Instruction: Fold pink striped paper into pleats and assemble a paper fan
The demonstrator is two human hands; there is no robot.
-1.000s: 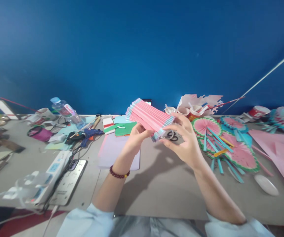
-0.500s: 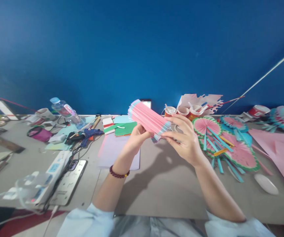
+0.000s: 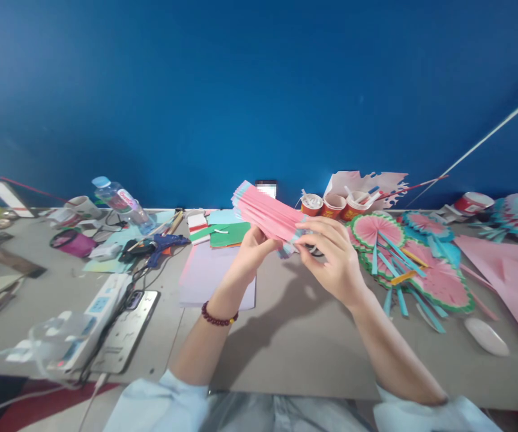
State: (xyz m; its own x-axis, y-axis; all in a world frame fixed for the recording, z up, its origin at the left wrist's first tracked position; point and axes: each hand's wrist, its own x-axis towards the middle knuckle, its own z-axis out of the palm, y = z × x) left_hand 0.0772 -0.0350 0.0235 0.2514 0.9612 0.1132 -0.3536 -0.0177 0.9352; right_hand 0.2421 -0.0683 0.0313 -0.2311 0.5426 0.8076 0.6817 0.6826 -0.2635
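Observation:
A bundle of pleated pink paper [image 3: 270, 211] with light-blue edges is held up above the table in both hands. My left hand [image 3: 254, 252] grips it from below near the middle, the thumb lying along its near side. At the right end, my right hand [image 3: 331, 255] closes its fingers and thumb on the blue-edged folds. The pleats lie pressed together and slant down to the right. Behind the paper, a lilac sheet [image 3: 213, 279] and green paper [image 3: 229, 234] lie on the table.
Finished paper fans [image 3: 378, 231] and a white mouse [image 3: 486, 336] lie at the right. Paper cups [image 3: 333, 206] stand by the blue wall. On the left are a glue gun [image 3: 164, 246], a bottle [image 3: 121, 201], a phone [image 3: 126, 333] and a power strip [image 3: 92, 324].
My right hand has shifted slightly left and its fingers have curled further over the right end of the pleated paper. My left hand keeps its hold almost unmoved.

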